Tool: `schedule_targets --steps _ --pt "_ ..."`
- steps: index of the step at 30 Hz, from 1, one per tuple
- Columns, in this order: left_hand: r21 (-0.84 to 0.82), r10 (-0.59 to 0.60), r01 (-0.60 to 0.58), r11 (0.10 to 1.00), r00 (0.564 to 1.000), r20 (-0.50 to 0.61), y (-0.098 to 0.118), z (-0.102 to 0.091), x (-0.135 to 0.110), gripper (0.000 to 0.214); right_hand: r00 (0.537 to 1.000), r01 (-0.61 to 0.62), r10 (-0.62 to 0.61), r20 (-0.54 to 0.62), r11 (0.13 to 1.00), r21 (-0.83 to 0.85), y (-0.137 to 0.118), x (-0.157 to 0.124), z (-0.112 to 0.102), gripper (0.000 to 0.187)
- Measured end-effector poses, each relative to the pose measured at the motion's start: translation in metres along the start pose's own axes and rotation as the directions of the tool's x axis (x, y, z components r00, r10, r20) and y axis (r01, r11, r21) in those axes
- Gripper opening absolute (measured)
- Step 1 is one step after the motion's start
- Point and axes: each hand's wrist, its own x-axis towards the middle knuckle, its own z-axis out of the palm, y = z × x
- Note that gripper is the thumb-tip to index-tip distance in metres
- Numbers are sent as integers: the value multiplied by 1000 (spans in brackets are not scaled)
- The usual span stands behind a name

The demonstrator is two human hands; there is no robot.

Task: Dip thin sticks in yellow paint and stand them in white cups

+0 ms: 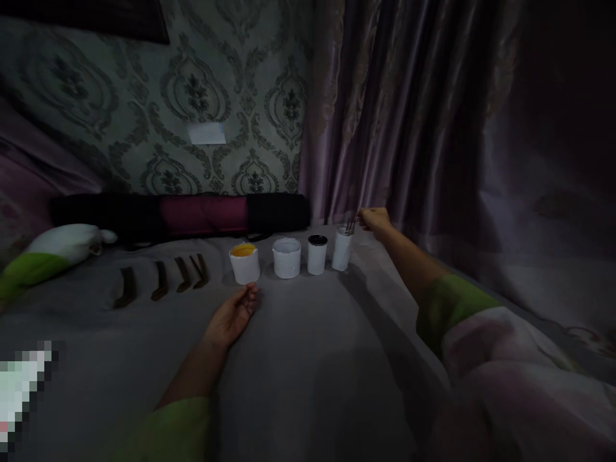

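Observation:
My right hand [374, 219] is closed in a pinch beside the upper ends of several thin dark sticks, perhaps paintbrushes [350, 224]. These stand in a tall white cup [342, 251]; whatever the fingertips hold is too small to make out. My left hand [235, 316] rests palm sideways with loosely curled fingers and nothing visible in it. Just beyond its fingertips is a white tub with yellow contents [246, 267]. To the right of that tub stand a wider white tub with pale contents [287, 260] and a white cup with a black top [316, 256].
Several dark, L-shaped pieces [160, 281] lie in a row at the left on the grey cloth [298, 359]. Behind them is a white and green object [58, 251]. A long black and maroon roll [205, 215] lies along the wall; purple curtains [370, 109] hang at the right.

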Motion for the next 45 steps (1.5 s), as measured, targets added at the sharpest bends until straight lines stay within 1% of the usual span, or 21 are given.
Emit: schedule_targets --steps 5,13,21,24,27,33,45 --pt "7 9 -9 1000 1000 1 0 0 0 19 998 50 -49 -49 999 22 -3 -1 -4 16" --pt "17 16 -16 1000 1000 20 0 -4 2 19 996 51 -44 -81 995 86 -5 -7 -10 21" --pt "11 16 -16 1000 1000 9 0 -1 0 18 996 29 -18 -82 990 138 -7 -15 -15 19" --pt "-16 -7 7 1000 1000 -4 1 1 -1 17 997 28 -15 -71 981 190 -7 -19 -17 19" --pt "-14 -5 5 1000 1000 -16 1 1 -2 17 998 25 -10 -63 970 242 -6 -21 -19 20" --pt "18 18 -18 1000 1000 10 1 0 0 19 999 3 11 -41 946 323 -2 -28 -22 19" --pt "29 23 -24 999 1000 12 1 1 -1 20 999 -45 41 20 931 363 3 -42 -24 19"
